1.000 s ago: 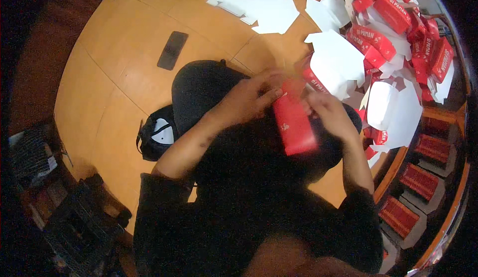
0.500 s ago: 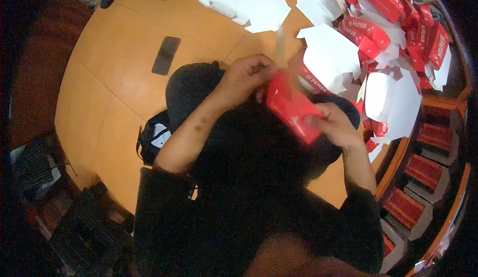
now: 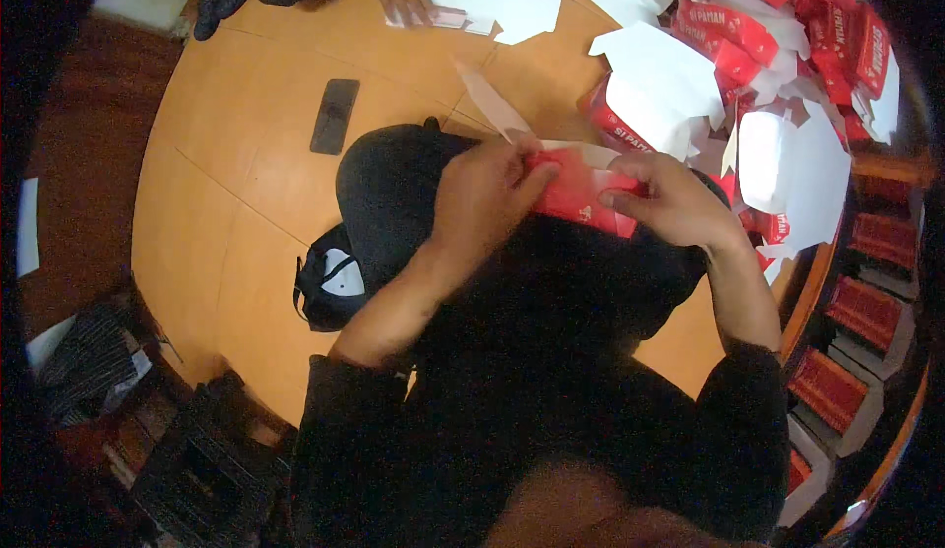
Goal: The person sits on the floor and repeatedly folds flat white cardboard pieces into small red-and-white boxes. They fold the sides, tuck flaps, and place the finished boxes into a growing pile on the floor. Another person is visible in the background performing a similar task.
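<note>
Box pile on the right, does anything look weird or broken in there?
It looks messy: in the box pile, red boxes and white pieces overlap at all angles instead of being lined up neatly. I can't see any spill or clear damage there.

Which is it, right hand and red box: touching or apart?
Touching: the head view shows the right hand pinching the red box at its right end, fingers overlapping the cardboard.
</note>
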`<state>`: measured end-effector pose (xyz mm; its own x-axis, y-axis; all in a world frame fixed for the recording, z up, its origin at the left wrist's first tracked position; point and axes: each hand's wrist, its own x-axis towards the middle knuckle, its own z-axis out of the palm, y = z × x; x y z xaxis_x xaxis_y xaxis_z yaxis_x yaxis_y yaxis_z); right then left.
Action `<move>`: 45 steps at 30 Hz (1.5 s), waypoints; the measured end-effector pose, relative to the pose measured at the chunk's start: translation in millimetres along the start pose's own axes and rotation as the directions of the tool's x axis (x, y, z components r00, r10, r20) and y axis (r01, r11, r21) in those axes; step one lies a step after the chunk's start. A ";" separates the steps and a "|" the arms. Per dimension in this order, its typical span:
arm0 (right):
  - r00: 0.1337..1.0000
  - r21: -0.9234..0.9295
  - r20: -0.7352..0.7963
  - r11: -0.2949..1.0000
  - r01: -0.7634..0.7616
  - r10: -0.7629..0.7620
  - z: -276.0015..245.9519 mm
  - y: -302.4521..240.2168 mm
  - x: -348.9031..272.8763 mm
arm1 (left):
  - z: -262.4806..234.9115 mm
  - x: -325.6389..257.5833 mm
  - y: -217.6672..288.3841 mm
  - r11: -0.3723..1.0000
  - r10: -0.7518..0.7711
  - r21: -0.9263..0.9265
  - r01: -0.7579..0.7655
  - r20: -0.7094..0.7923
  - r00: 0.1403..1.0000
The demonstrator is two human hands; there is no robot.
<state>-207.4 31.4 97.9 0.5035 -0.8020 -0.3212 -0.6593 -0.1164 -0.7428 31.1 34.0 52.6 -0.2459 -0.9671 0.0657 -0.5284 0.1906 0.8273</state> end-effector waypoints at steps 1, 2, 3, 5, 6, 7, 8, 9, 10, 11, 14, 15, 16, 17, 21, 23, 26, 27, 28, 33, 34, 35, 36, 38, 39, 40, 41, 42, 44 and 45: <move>1.000 -0.005 0.002 1.000 -0.014 0.014 0.8 0.4 -0.1 | 3.6 -0.6 0.0 0.997 0.063 0.034 -0.063 -0.003 0.998; 0.999 -0.012 0.005 0.999 -0.031 0.031 2.1 0.8 -0.9 | 9.2 -1.9 -1.2 0.990 0.125 0.064 -0.125 -0.002 0.992; 0.999 0.011 -0.014 0.999 -0.032 0.032 3.5 -1.2 -2.1 | 13.8 -3.1 -3.4 0.978 0.187 0.093 -0.186 0.000 0.982; 0.998 0.058 -0.049 0.998 -0.024 0.027 5.0 -6.8 -3.5 | 18.2 -2.9 -9.5 0.964 0.262 0.045 -0.264 0.041 0.964; 0.997 0.027 -0.067 0.999 0.029 -0.027 5.4 -4.1 -2.6 | 18.0 -1.8 -10.1 0.954 0.299 0.023 -0.300 0.058 0.953; 0.993 -0.006 -0.083 0.997 0.082 -0.083 6.7 0.5 -1.3 | 17.0 -2.0 -8.4 0.969 0.243 0.018 -0.244 0.047 0.969; 0.986 -0.038 -0.096 0.990 0.133 -0.136 7.9 3.3 -0.4 | 12.8 -2.5 -1.9 0.982 0.186 0.011 -0.187 0.038 0.982; 0.995 -0.026 -0.053 0.996 0.081 -0.082 6.5 2.6 0.0 | 10.2 -3.4 1.9 0.992 0.128 0.004 -0.128 0.028 0.991; 1.000 -0.017 -0.008 0.999 0.029 -0.029 3.7 0.3 0.4 | 9.2 -4.3 1.8 0.996 0.086 -0.007 -0.086 0.034 0.996; 0.999 -0.014 0.036 1.000 -0.023 0.023 1.2 -1.2 1.1 | 8.0 -4.3 1.7 0.999 0.048 -0.020 -0.047 0.038 0.998; 0.999 0.083 0.007 0.996 0.042 -0.043 11.0 6.1 1.7 | 9.8 -8.8 -1.5 0.998 -0.002 -0.065 0.001 -0.018 1.000; 0.999 0.026 0.013 0.999 0.047 -0.048 10.8 6.9 2.1 | 10.5 -10.7 -2.0 0.997 -0.011 -0.083 0.007 -0.045 0.999; 0.998 -0.031 0.019 0.998 0.052 -0.052 10.1 7.5 2.8 | 9.0 -10.5 -1.5 0.994 -0.084 -0.077 0.081 -0.044 0.995; 0.998 -0.088 0.025 0.994 0.057 -0.055 9.7 8.3 3.3 | 5.5 -7.9 1.5 0.986 -0.156 -0.072 0.152 -0.043 0.987; 0.985 -0.142 -0.055 0.978 0.154 -0.164 13.6 -0.4 2.9 | 9.2 -11.7 0.5 0.996 -0.069 -0.064 0.070 0.010 0.998; 0.988 -0.177 0.003 0.972 0.152 -0.154 11.8 -3.6 1.8 | 13.2 -13.9 -5.9 0.998 0.042 -0.043 -0.038 0.104 0.994; 0.979 -0.134 -0.038 0.972 0.192 -0.199 17.3 3.1 0.9 | 13.6 -15.9 -12.9 0.985 0.166 0.011 -0.173 0.219 0.961; 0.986 -0.123 -0.053 0.981 0.153 -0.160 17.9 3.9 0.8 | 13.2 -16.4 -14.6 0.976 0.199 0.035 -0.214 0.254 0.947; 0.990 -0.112 -0.068 0.987 0.113 -0.121 18.5 4.3 0.4 | 16.6 -18.8 -17.1 0.975 0.218 -0.009 -0.221 0.193 0.957; 0.958 -0.038 -0.282 0.998 0.050 -0.059 35.7 6.1 0.5 | 31.0 -27.4 -11.5 0.977 0.163 -0.143 -0.160 0.009 0.987; 0.925 -0.061 -0.370 0.996 0.070 -0.088 46.7 6.8 -1.1 | 36.6 -34.0 -15.2 0.966 0.137 -0.207 -0.154 -0.097 0.986; 0.885 -0.084 -0.447 0.992 0.100 -0.127 56.1 4.2 -0.6 | 44.5 -45.8 -25.0 0.954 0.096 -0.261 -0.150 -0.208 0.973; 0.901 -0.038 -0.424 0.996 0.078 -0.087 61.5 0.6 0.2 | 47.2 -50.5 -29.0 0.937 0.044 -0.317 -0.148 -0.310 0.950; 0.873 -0.173 -0.457 0.980 0.100 -0.170 79.0 -1.1 -2.8 | 67.8 -48.7 -21.7 0.864 -0.181 -0.491 -0.111 -0.508 0.842; 0.855 -0.237 -0.473 0.966 0.107 -0.211 88.6 -2.0 -5.9 | 65.7 -49.6 -22.8 0.846 -0.252 -0.533 -0.020 -0.432 0.866; 0.872 -0.329 -0.419 0.938 0.113 -0.252 97.8 -2.8 -7.7 | 63.8 -50.3 -24.0 0.821 -0.321 -0.565 0.075 -0.351 0.880; 0.875 -0.347 -0.389 0.926 0.153 -0.290 108.8 1.2 -7.8 | 62.5 -51.0 -26.1 0.792 -0.386 -0.586 0.170 -0.265 0.884; 0.872 -0.367 -0.358 0.909 0.196 -0.333 117.7 5.4 -6.4 | 54.0 -48.5 -26.8 0.761 -0.500 -0.515 0.395 -0.079 0.862; 0.878 -0.373 -0.252 0.878 0.301 -0.408 115.6 3.1 -8.3 | 41.7 -49.9 -32.2 0.644 -0.566 -0.574 0.505 0.086 0.820; 0.796 -0.312 -0.463 0.912 0.265 -0.390 111.8 3.7 -9.6 | 39.2 -52.1 -40.1 0.700 -0.489 -0.582 0.413 0.030 0.872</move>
<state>-152.3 104.2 32.6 0.3990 -0.8643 0.3063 -0.6424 -0.5018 -0.5792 33.2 83.4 -5.9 0.0202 -0.9311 -0.3643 0.0017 -0.3643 0.9313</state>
